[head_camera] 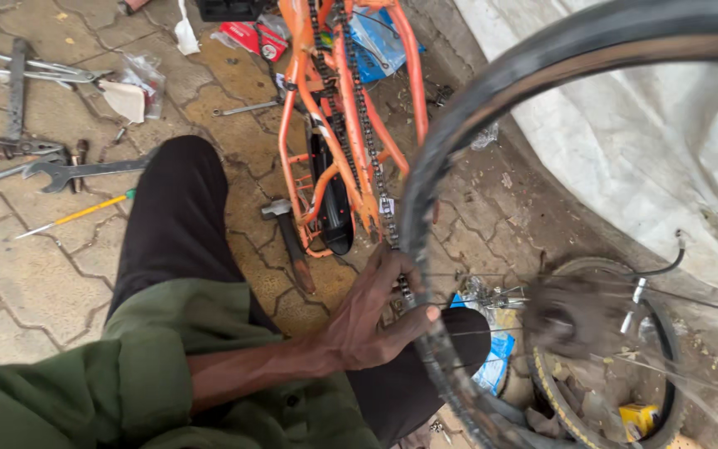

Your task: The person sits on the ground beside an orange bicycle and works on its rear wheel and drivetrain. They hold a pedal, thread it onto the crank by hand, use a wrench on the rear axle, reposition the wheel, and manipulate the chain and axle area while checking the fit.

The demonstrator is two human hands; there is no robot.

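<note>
Head view, near to far, placed against the large black rubber bicycle wheel (459, 166) with thin metal spokes, upright and filling the right half. Nearest, left hand (369, 314) from a rolled olive-green sleeve (126, 374), fingers wrapped around the wheel's lower left rim, thumb pressed on the tyre: a closed hold on the wheel. Right hand out of sight. Behind the wheel's spokes, a second, smaller black tyre (608, 349) lying flat. Just left of the wheel, a dark-handled metal hammer (291, 243) on the paving. Beyond, touching the wheel's left edge, an orange tubular bicycle frame (334, 125) with chain. Far left, grey steel spanners (68, 170) and a yellow-handled screwdriver (76, 214).
</note>
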